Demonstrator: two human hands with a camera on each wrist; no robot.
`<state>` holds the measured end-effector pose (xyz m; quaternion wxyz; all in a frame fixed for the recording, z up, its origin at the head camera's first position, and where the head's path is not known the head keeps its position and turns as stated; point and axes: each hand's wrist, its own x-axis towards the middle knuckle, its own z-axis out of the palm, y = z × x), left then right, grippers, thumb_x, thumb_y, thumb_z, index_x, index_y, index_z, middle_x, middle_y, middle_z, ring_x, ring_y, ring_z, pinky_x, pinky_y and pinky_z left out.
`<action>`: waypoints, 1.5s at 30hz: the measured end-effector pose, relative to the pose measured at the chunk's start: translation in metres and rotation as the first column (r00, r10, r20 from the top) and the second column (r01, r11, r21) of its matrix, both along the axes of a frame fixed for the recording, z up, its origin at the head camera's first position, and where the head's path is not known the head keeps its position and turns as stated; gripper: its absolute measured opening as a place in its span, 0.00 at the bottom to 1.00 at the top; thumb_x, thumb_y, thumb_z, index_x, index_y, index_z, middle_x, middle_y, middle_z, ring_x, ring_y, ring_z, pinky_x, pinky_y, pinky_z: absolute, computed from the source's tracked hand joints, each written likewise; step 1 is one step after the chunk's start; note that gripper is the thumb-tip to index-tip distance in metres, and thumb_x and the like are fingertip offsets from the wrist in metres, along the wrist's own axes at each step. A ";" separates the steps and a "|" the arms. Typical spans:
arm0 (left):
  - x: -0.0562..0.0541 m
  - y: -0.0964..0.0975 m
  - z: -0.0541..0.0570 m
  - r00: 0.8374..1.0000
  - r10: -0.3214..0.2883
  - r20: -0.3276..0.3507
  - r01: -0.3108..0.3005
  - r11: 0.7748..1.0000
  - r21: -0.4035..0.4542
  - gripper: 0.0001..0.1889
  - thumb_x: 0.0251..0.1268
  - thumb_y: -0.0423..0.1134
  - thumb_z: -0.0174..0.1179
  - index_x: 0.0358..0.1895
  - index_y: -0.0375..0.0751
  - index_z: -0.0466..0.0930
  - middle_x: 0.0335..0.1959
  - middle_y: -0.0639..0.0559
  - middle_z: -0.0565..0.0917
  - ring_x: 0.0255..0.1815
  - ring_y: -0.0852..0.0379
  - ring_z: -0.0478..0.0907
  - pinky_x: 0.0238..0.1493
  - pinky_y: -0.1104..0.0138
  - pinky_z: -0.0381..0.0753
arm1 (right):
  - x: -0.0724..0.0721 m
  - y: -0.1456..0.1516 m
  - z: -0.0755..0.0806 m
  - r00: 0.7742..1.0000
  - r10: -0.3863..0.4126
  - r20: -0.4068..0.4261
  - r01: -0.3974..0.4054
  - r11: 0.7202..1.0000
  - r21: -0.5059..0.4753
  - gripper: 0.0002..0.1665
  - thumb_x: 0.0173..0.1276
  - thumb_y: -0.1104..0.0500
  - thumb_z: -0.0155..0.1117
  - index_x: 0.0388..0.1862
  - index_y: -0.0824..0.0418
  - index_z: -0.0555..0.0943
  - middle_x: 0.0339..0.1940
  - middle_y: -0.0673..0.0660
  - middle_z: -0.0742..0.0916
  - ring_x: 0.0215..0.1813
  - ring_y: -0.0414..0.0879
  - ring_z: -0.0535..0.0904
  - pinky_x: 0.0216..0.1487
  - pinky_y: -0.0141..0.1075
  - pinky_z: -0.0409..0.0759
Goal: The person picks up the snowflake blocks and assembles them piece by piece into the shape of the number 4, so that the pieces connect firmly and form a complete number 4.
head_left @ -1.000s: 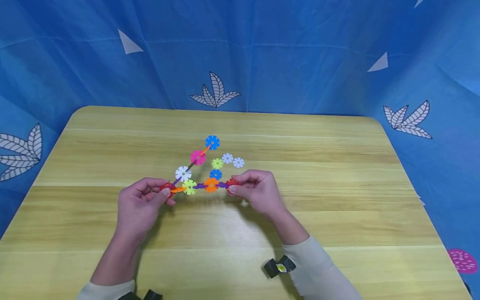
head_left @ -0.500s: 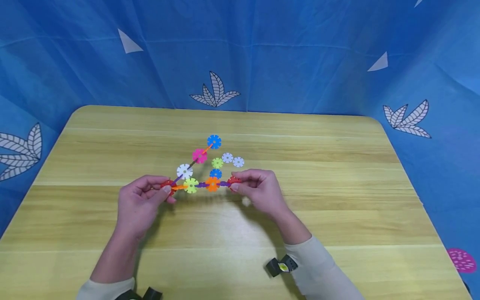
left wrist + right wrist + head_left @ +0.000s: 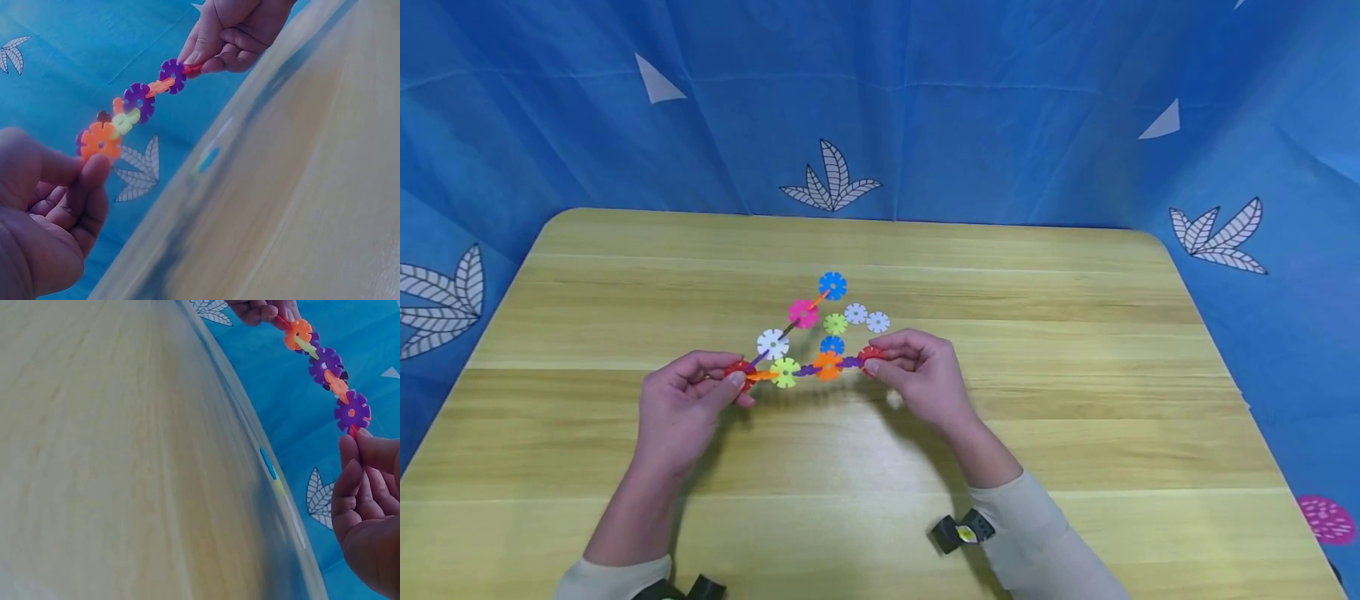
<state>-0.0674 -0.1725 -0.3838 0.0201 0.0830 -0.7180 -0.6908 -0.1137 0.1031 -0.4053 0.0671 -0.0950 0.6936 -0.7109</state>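
Note:
A bent chain of slotted plastic snowflake discs hangs above the table between both hands. My left hand (image 3: 681, 408) pinches the red disc (image 3: 739, 377) at its corner. From there one arm runs away through a white disc (image 3: 772, 343) and a pink disc (image 3: 803, 314) to a blue disc (image 3: 832, 286). The other arm passes a yellow-green disc (image 3: 786, 372), purple discs (image 3: 352, 412) and an orange disc (image 3: 828, 366). At its right end my right hand (image 3: 925, 379) pinches another red disc (image 3: 872, 359), partly hidden by the thumb and fingers.
Behind the chain, a blue disc (image 3: 832, 345), a green disc (image 3: 836, 324) and two whitish discs (image 3: 856, 313) lie close together on the wooden table (image 3: 1037, 333). Whether they are joined I cannot tell. A blue patterned cloth (image 3: 970, 125) hangs past the far edge.
The held chain has shifted slightly to the right, and its right end has risen a little in the view. Both hands keep their pinch; the discs on the table stay put.

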 end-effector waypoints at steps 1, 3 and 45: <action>0.000 0.000 0.000 1.000 0.003 -0.002 -0.003 1.000 0.005 0.11 0.63 0.19 0.62 0.48 0.21 0.79 0.34 0.42 0.86 0.25 0.51 0.85 0.35 0.65 0.86 | 0.000 0.000 0.000 1.000 -0.003 0.003 0.003 1.000 -0.004 0.13 0.58 0.80 0.68 0.43 0.76 0.83 0.35 0.67 0.88 0.35 0.59 0.87 0.40 0.52 0.85; 0.000 0.001 0.000 1.000 0.010 -0.008 -0.010 1.000 0.019 0.10 0.63 0.19 0.62 0.48 0.21 0.79 0.34 0.42 0.86 0.25 0.51 0.85 0.35 0.65 0.86 | 0.000 -0.001 0.001 1.000 -0.007 0.010 0.007 1.000 -0.016 0.12 0.58 0.80 0.68 0.42 0.77 0.83 0.35 0.67 0.88 0.33 0.54 0.88 0.39 0.50 0.86; -0.002 0.011 -0.001 0.992 0.089 -0.087 -0.080 0.992 0.101 0.09 0.67 0.20 0.59 0.48 0.24 0.80 0.39 0.39 0.84 0.26 0.50 0.86 0.39 0.64 0.86 | 0.001 -0.003 0.000 0.995 0.049 0.089 -0.044 0.998 -0.053 0.16 0.64 0.78 0.62 0.51 0.79 0.79 0.38 0.66 0.87 0.39 0.63 0.86 0.45 0.52 0.84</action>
